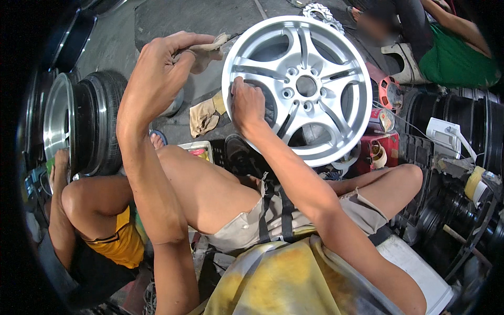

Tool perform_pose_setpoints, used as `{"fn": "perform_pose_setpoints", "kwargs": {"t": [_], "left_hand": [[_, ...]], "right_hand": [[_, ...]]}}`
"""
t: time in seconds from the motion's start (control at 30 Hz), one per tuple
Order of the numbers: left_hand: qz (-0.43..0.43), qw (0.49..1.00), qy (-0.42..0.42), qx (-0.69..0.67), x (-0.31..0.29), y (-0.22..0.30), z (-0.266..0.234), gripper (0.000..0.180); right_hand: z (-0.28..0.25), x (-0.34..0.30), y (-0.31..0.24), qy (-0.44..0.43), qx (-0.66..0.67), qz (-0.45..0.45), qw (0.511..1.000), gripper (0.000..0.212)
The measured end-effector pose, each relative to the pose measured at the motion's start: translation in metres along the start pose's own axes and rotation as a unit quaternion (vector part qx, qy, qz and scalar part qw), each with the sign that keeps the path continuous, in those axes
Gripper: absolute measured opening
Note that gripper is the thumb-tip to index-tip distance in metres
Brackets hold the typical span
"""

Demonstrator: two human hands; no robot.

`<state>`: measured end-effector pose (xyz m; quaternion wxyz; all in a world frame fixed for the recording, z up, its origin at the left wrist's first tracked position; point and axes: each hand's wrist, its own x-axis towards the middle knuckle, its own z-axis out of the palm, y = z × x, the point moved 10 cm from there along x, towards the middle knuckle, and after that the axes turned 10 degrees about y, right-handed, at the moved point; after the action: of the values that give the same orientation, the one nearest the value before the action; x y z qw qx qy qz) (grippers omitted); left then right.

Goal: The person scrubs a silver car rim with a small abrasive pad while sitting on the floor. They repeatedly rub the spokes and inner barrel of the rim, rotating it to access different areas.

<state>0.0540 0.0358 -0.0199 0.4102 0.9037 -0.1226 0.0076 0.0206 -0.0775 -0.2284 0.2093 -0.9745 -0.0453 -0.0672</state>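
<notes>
A silver multi-spoke alloy wheel rim [283,100] stands tilted in front of me, with its face toward me. My right hand [248,103] has its fingers curled over the left side of this wheel rim, near the outer lip. Raised to the left of the rim, my left hand [170,68] pinches a folded tan sheet [214,45] between thumb and fingers. Whether that sheet is cloth or sandpaper I cannot tell. Its end sticks out toward the rim's upper left edge. On the floor below lies a similar crumpled tan piece [203,117].
Wheels and a tyre [102,121] stand at the left, beside a person in yellow shorts [123,239]. Another person in green [459,55] sits at the far right. A red container [386,149], a white plastic stool [404,63] and dark wheels [457,121] crowd the right side.
</notes>
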Motion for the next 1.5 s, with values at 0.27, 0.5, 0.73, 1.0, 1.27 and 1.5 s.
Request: {"fn": "perform_pose_setpoints", "kwargs": {"t": [0.27, 0.5, 0.73, 1.0, 1.27, 1.5], "left_hand": [[0.016, 1.0, 0.008, 0.017, 0.004, 0.003, 0.002, 0.041], [0.007, 1.0, -0.005, 0.004, 0.004, 0.002, 0.004, 0.041], [0.027, 0.999, 0.017, -0.024, 0.005, 0.001, 0.008, 0.037], [0.02, 0.999, 0.018, -0.032, 0.007, -0.001, 0.002, 0.038], [-0.009, 0.999, -0.037, 0.011, 0.007, -0.019, 0.014, 0.04], [-0.051, 0.992, -0.111, 0.022, 0.009, -0.048, 0.04, 0.038]], "right_hand": [[-0.019, 0.0, 0.035, 0.109, 0.302, 0.183, 0.929, 0.006], [-0.041, -0.059, 0.021, 0.059, 0.349, 0.08, 0.932, 0.008], [-0.022, -0.026, 0.02, 0.099, 0.33, 0.183, 0.921, 0.012], [-0.045, -0.05, 0.013, 0.163, 0.371, 0.109, 0.908, 0.006], [-0.027, -0.059, 0.015, 0.058, 0.343, 0.077, 0.934, 0.01], [-0.013, -0.031, 0.012, 0.026, 0.246, -0.008, 0.969, 0.015]]}}
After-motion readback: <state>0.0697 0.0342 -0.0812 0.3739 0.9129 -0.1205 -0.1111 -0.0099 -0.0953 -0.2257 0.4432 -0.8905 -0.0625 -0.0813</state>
